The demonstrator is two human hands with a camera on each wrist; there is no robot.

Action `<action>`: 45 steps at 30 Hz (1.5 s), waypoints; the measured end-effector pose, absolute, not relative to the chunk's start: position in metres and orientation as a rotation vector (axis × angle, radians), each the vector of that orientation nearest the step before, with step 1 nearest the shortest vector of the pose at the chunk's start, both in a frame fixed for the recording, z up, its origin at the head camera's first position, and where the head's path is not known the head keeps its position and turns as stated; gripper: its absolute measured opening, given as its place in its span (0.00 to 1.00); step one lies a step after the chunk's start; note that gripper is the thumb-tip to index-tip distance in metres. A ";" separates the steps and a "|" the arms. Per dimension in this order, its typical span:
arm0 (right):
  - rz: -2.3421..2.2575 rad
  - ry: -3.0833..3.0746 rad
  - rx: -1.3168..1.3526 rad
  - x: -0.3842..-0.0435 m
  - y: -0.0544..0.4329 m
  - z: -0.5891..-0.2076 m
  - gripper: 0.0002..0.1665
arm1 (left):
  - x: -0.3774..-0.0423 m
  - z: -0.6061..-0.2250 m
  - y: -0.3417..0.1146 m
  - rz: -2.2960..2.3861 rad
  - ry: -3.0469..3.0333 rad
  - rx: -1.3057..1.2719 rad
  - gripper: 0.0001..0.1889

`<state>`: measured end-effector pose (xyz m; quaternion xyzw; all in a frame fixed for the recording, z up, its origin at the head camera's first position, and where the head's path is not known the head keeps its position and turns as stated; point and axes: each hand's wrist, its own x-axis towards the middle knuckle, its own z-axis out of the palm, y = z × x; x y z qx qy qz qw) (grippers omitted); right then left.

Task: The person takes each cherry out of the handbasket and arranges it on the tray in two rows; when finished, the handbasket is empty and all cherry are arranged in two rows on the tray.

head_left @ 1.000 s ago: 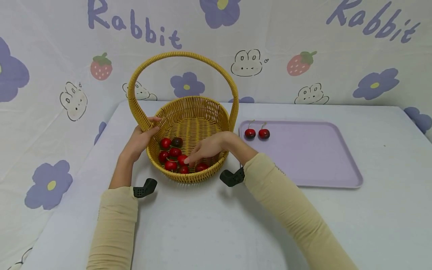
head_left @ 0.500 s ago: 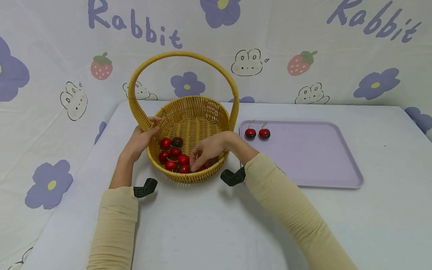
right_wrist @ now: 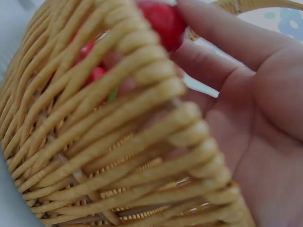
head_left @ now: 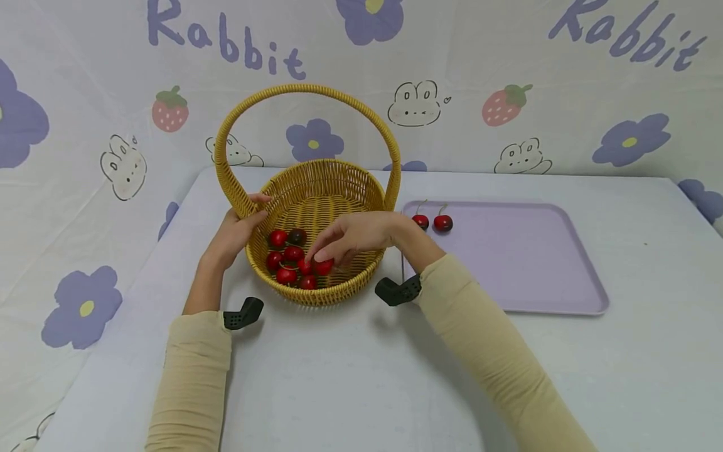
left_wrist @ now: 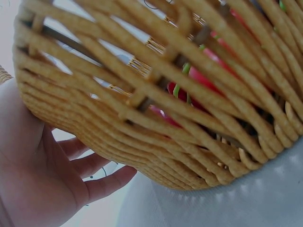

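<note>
A yellow wicker basket (head_left: pixel 316 296) with a tall arched handle holds several red cherries (head_left: pixel 286 275) near its front left. My left hand (head_left: pixel 230 233) grips the basket's left side at the foot of the handle; in the left wrist view its fingers (left_wrist: pixel 111 183) reach around the woven wall. Inside the basket, my right hand (head_left: pixel 357 237) pinches a cherry (head_left: pixel 324 267) between thumb and fingers. That same cherry (right_wrist: pixel 163 22) shows at the thumb tip above the rim in the right wrist view, partly hidden by the weave.
To the basket's right lies a lilac tray (head_left: pixel 508 301). Two stemmed cherries (head_left: pixel 443 223) sit in its far left corner, one partly behind my right wrist. A patterned cloth (head_left: pixel 452 56) hangs behind the white table (head_left: pixel 316 389).
My right hand reached down at the basket's front right, took hold of a cherry and has risen slightly with it. The left hand stays on the basket.
</note>
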<state>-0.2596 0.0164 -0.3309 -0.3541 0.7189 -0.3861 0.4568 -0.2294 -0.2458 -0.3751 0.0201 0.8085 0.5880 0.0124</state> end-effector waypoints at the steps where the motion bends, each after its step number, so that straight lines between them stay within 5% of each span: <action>1: -1.011 1.740 -0.852 -0.259 0.018 -0.331 0.18 | -0.229 -0.375 -0.246 1.834 2.517 0.061 0.20; 34: -1.611 1.550 -0.837 -0.242 0.103 -0.320 0.27 | -0.231 -0.376 -0.245 1.820 2.530 0.046 0.19; 45: -1.887 1.453 -0.652 -0.235 0.122 -0.316 0.15 | -0.229 -0.375 -0.244 1.847 2.522 0.046 0.19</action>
